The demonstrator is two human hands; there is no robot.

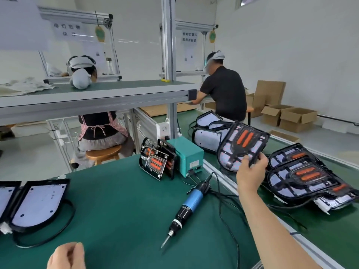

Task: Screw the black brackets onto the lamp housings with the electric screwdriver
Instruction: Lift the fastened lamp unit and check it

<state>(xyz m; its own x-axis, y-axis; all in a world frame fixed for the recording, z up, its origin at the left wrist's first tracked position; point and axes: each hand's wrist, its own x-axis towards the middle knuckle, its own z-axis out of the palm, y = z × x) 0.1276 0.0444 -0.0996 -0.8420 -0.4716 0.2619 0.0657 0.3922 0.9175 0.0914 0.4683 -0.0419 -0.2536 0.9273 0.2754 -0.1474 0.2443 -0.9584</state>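
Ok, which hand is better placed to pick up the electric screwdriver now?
Left, probably. The left hand holds nothing and sits over the green mat, where the electric screwdriver lies. The right hand grips a lamp housing, held up in the air, so it is busy.

Two white paper signs carry large dark Chinese characters in two rows. One white paper sign (67,29) hangs on the left aluminium frame; the other white paper sign (189,36) hangs on the right aluminium frame. The characters on both are too blurred to read with certainty. Under each sign is a white sheet with a small square code, the left sheet (97,53) and the right sheet (188,55); the codes cannot be read. The teal metal box (186,152) on the green table bears a small pale label (193,164) on its front, with print too small to read.
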